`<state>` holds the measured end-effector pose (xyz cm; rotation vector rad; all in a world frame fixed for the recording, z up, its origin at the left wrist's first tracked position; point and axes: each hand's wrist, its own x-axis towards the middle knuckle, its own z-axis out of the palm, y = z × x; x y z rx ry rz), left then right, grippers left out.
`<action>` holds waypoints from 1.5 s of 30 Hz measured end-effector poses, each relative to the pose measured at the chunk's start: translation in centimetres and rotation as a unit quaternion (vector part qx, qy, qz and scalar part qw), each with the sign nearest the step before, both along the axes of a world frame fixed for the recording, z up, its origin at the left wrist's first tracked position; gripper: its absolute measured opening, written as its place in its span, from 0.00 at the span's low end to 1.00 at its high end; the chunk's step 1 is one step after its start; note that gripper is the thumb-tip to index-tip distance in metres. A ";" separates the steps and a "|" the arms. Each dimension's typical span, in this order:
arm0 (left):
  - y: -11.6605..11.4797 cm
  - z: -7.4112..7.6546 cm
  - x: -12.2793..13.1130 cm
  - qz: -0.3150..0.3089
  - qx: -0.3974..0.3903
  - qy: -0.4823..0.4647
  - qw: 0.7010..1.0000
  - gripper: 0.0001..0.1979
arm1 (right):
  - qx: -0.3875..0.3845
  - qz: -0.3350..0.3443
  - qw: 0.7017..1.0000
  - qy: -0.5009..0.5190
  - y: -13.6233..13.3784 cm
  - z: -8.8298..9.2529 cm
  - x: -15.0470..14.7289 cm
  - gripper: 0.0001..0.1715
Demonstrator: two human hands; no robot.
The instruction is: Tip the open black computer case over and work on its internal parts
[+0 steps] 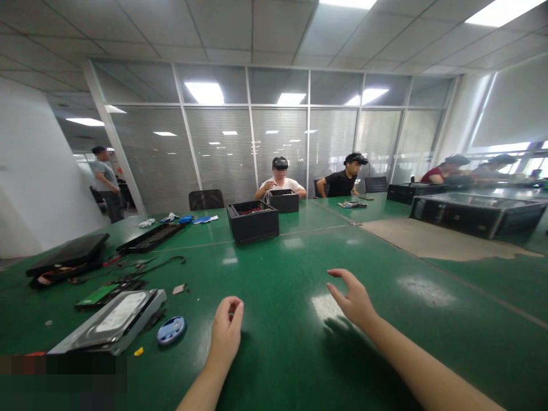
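Note:
My left hand (226,331) is over the green table (274,285), its fingers curled and the thumb close to them; whether anything small is between them cannot be made out. Further right, my right hand (353,297) is raised above the table, thumb and fingers apart, holding nothing. Left of my left hand lie a round blue case (171,330), a small yellow piece (138,351) and a silver hard drive (115,319). A green circuit board (100,294) is behind the drive.
Loose cables (162,264), a black slab-like unit (71,254) and a long black tray (149,238) are at left. A black box (252,221) stands ahead. Cardboard (432,237) and a large black case (477,212) lie right. Several people sit around; one stands far left.

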<state>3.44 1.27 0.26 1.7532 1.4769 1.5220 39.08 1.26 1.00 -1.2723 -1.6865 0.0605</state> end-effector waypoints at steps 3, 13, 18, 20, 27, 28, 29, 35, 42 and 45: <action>0.2 -0.1 -0.3 0.008 -0.012 -0.003 1.000 0.13 | 0.026 -0.013 0.999 -0.034 1.2 -0.1 0.4 0.22; 0.6 -0.3 -0.3 0.011 -0.027 0.001 1.000 0.15 | 0.072 -0.074 0.991 -0.086 0.8 0.9 0.4 0.35; 0.7 -0.6 -0.3 -0.002 -0.032 0.002 0.999 0.14 | 0.101 -0.088 0.974 -0.181 0.4 3.3 -0.3 0.37; 0.7 -0.6 -0.3 -0.005 -0.035 0.002 0.999 0.14 | 0.091 -0.113 0.967 -0.211 1.3 4.5 0.0 0.39; 1.1 -0.8 -0.5 -0.018 -0.043 -0.004 0.999 0.14 | -0.030 -0.220 0.922 -0.318 7.2 8.1 3.0 0.31; 1.1 -0.8 -0.5 -0.016 -0.045 -0.005 0.999 0.14 | -0.043 -0.223 0.918 -0.326 7.6 8.4 3.3 0.27; 1.2 -0.8 -0.6 -0.014 -0.047 -0.006 0.999 0.14 | -0.052 -0.223 0.915 -0.331 7.8 8.7 3.5 0.22; 1.7 -0.8 -0.5 -0.005 -0.054 -0.026 0.998 0.14 | -0.043 -0.136 0.928 -0.344 3.8 9.8 3.3 0.12; 1.5 -1.0 -0.4 0.004 -0.060 -0.044 0.997 0.14 | -0.051 0.031 0.947 -0.316 -9.2 11.6 0.7 0.08; 1.4 -1.1 -0.2 -0.011 -0.056 -0.035 0.998 0.13 | -0.098 0.100 0.935 -0.326 -15.4 13.0 -0.7 0.09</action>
